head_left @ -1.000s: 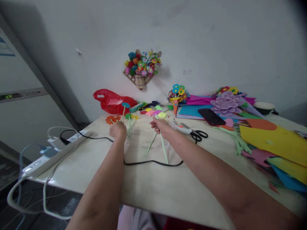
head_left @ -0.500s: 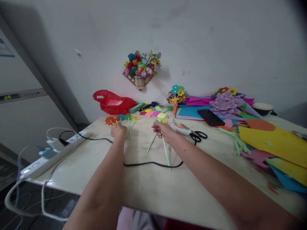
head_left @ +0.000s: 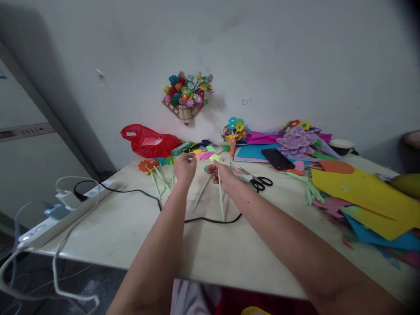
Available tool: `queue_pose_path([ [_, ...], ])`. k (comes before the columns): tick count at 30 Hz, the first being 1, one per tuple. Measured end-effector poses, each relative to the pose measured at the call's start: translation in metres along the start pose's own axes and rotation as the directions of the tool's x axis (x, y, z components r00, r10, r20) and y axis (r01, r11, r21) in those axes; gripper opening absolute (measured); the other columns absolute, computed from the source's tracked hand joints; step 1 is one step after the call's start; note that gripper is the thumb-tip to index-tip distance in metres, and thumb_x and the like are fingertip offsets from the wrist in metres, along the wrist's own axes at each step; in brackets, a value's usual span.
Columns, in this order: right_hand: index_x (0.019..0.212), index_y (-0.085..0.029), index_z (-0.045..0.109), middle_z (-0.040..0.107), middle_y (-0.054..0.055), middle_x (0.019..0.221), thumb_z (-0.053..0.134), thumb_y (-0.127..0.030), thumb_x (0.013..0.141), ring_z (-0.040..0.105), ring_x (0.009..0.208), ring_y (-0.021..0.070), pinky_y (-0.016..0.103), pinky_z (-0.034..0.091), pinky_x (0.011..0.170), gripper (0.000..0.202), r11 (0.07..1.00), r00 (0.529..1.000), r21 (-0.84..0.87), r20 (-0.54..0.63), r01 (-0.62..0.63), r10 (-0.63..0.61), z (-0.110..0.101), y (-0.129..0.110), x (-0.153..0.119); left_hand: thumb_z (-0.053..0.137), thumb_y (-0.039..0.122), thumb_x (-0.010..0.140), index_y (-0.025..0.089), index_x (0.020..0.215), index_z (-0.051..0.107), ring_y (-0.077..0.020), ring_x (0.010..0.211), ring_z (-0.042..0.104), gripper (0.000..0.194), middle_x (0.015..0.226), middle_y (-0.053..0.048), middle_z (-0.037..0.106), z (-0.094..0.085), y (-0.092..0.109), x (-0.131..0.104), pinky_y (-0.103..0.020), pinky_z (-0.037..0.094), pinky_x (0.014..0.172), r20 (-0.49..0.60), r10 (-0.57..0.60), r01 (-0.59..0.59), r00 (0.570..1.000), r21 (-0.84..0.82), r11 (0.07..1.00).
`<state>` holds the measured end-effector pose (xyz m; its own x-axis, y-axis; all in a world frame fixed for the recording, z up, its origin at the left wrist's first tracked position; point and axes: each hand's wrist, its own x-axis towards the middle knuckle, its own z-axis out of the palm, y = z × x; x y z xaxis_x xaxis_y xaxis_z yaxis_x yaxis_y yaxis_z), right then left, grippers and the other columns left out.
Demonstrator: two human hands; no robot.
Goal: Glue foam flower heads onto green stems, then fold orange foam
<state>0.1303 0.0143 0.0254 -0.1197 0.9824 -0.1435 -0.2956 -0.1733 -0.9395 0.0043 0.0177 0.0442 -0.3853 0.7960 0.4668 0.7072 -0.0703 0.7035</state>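
A thin light-green foam strip (head_left: pixel 221 201) hangs down from the closed fingers of my right hand (head_left: pixel 225 175). By those fingertips is a small green piece (head_left: pixel 207 168); whether it is joined to the strip I cannot tell. A second pale-green strip (head_left: pixel 201 194) slants down below the same hand. My left hand (head_left: pixel 185 168) is a little to the left, above the table, its fingers drawn together; anything between them is too small to make out. Left of it lie several green stems (head_left: pixel 158 177) and foam flowers, among them an orange flower (head_left: pixel 147 166).
Black-handled scissors (head_left: pixel 257 180) lie right of my right hand. A black cable (head_left: pixel 210 220) crosses the table from a power strip (head_left: pixel 65 214). Behind are a red plastic bag (head_left: pixel 149 141) and cut foam pieces; to the right, a phone (head_left: pixel 278 159) and yellow foam sheets (head_left: pixel 357 188).
My left hand has moved right, away from the flowers and stems at the left, towards my right hand. My right hand stays closed on its strip. The view has shifted slightly.
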Motion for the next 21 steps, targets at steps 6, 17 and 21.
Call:
queue_pose_path([
  [6,0.066,-0.017,0.063,0.061,0.002,0.07,0.043,-0.044,0.079,0.052,0.06,0.0113,0.023,0.039,0.054,0.036,0.975,0.948,-0.044,-0.231,0.216,-0.22,-0.017,0.0,0.002,0.051,0.063,0.067,0.013,0.064,0.057,-0.0126,0.046,0.054,0.05,0.053,-0.004,0.058,0.027,0.011,-0.038,-0.023,0.038,0.046,0.675,-0.02,0.361,0.738,-0.37,0.856],
  [17,0.073,-0.015,0.061,0.058,0.001,0.066,0.05,-0.044,0.076,0.049,0.052,0.0075,0.019,0.035,0.045,0.031,0.979,0.979,0.075,-0.097,0.188,-0.18,-0.041,0.002,0.004,0.07,0.038,0.059,0.013,0.058,0.054,-0.004,0.034,0.036,0.029,0.045,0.002,0.052,0.032,0.009,-0.048,-0.02,0.021,0.035,0.667,0.197,0.408,0.718,-0.633,0.657],
  [21,0.066,-0.015,0.054,0.049,-0.004,0.05,0.058,-0.035,0.07,0.04,0.04,0.0049,0.018,0.029,0.039,0.022,0.974,0.969,0.076,-0.139,0.214,-0.202,-0.054,-0.003,0.007,0.069,0.031,0.058,0.014,0.059,0.054,-0.0043,0.032,0.038,0.023,0.045,0.002,0.054,0.031,0.005,-0.047,-0.019,0.021,0.033,0.713,0.165,0.479,0.682,-0.605,0.636],
])
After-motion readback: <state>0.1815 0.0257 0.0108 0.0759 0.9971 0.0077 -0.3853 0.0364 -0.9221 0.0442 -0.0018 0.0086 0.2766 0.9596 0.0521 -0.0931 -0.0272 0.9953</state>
